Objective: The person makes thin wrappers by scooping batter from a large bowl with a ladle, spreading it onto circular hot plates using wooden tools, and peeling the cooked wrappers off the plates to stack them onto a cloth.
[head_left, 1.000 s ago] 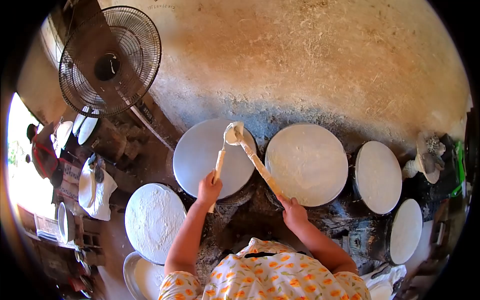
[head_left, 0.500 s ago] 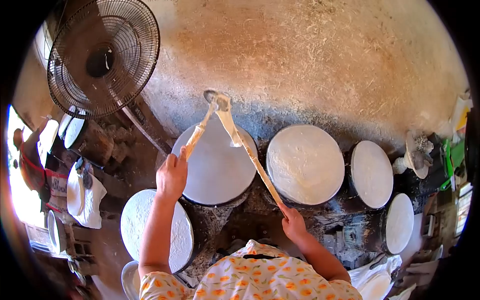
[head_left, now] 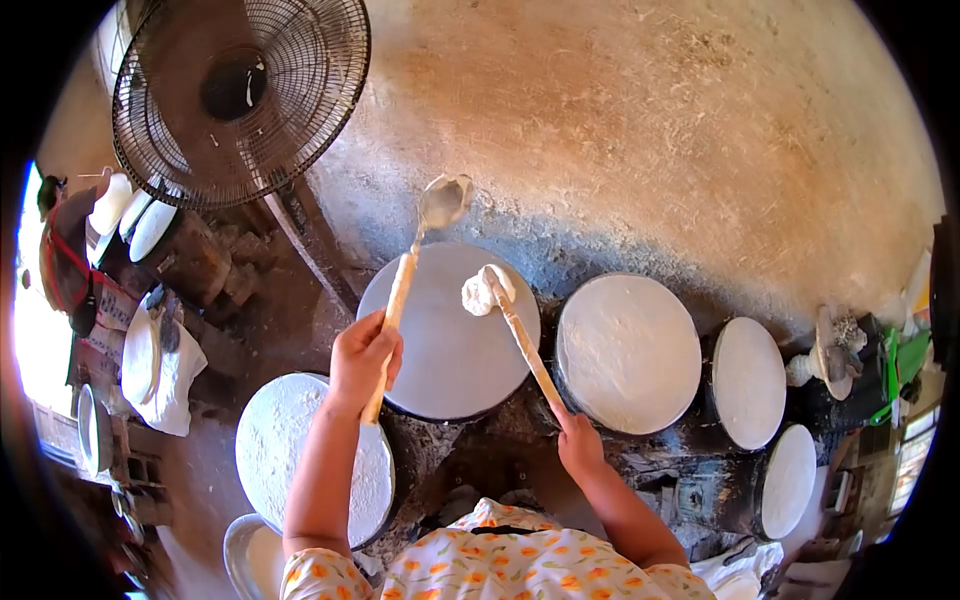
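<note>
While left hand (head_left: 366, 362) is gripping ladle (head_left: 397, 297): rounded grey bowl (head_left: 446, 201) is sitting beyond it.
Right hand (head_left: 580, 445): is gripping slender stick (head_left: 530, 350); lumpy white paste (head_left: 477, 296) is clinging at far tip.

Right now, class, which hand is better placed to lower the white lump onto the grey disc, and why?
Probably the right hand: its stick ends at the white lump, which appears over the grey disc. The left hand holds a ladle whose bowl appears beyond the disc's far edge.

The single head-worn camera is looking forward and down from above the near floral shirt (head_left: 520, 568), facing the far wall (head_left: 640, 140) and catching the fan (head_left: 236, 86) at left.
</note>
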`<state>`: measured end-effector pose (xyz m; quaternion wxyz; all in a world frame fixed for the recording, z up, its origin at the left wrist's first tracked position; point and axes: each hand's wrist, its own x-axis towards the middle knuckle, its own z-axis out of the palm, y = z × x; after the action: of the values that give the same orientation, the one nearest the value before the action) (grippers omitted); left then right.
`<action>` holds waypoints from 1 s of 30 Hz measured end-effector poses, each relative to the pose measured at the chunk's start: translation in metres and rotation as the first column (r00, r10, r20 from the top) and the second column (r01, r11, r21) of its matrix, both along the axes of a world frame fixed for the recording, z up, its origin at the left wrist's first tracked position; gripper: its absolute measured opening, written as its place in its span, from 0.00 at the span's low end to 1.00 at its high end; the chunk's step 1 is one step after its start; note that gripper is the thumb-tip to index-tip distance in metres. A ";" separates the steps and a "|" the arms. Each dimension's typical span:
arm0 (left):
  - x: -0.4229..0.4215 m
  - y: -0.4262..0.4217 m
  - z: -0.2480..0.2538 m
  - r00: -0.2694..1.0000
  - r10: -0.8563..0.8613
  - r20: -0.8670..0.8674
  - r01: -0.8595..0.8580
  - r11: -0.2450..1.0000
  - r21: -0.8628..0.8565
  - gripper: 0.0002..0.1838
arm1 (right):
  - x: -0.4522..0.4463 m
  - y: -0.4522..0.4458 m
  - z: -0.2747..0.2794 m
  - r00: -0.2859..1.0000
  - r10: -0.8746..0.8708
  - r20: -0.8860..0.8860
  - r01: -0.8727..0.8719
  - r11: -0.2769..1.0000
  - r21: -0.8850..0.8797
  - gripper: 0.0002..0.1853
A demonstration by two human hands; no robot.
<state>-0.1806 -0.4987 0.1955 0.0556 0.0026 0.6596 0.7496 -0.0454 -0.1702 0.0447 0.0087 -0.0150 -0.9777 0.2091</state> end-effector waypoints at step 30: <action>0.078 -0.032 -0.052 0.974 0.166 0.155 -0.171 0.985 0.023 0.10 | -0.124 -0.120 0.020 0.935 0.282 0.214 -0.143 0.853 -0.502 0.32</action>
<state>-0.1030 -0.5311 0.1432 0.0420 -0.1096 0.6377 0.7612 -0.1694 -0.2899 0.0643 -0.1569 0.0633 -0.8823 0.4392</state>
